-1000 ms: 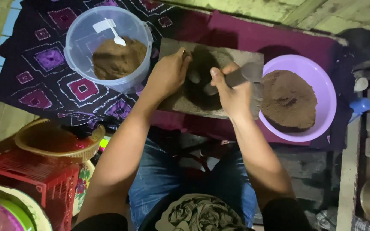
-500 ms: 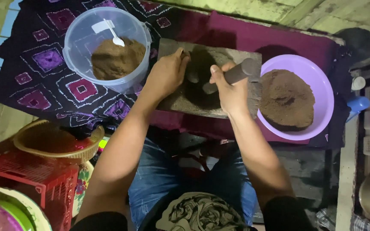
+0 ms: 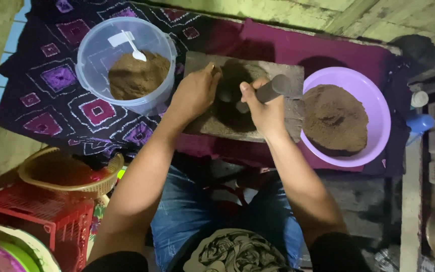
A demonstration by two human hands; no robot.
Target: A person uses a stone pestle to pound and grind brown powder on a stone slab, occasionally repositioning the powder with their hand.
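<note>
Grinding on the stone slab (image 3: 288, 108), centre of the cloth (image 3: 51, 90): your right hand (image 3: 264, 110) is wrapped tight round the stone roller (image 3: 273, 88), which lies tilted, free end toward 2 o'clock; your left hand (image 3: 193, 93) rests curled at the slab's 9 o'clock edge, fingertips bent onto the dark paste (image 3: 230, 108), apparently cupping it rather than gripping anything. Keep the paste in the slab's middle, between both hands; it sits there now as a dark smear. Judgement: press down through the heel of the right hand and let the left only sweep strays back, clear of the roller's path. Clear tub (image 3: 94, 70) of brown powder with a white scoop (image 3: 129, 44) stands at 10 o'clock, purple bowl (image 3: 378, 113) with a brown mound at 3 o'clock, touching the slab; mind the roller end doesn't knock its rim
</note>
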